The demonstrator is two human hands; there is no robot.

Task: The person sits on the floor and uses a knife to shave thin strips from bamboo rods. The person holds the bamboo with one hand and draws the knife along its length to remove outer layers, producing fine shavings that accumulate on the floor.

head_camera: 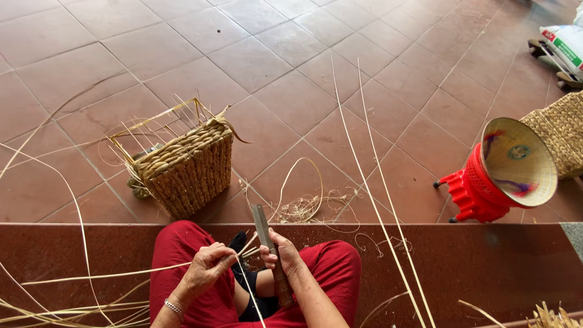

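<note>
— So, where is the thin pale cane strip (243,250)?

— Over the lap in red trousers (328,261), pinched in the closed fingers of the left hand (209,264). The right hand (280,252) grips a flat metal blade with a wooden handle (267,234) against it.

— And beyond the lap?

— A half-woven square straw basket (188,170) stands on the red tiled floor (273,61), left of the blade; a red plastic stool (473,191) carrying a conical hat (519,161) sits well right.

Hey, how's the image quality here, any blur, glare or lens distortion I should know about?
Head view: even, soft daylight with only faint shadows under the woven basket and red stool; no harsh glare on the floor tiles. Wide-angle bending shows in the curved tile lines. The left hand, right hand and knife look sharp, without motion blur.
</note>
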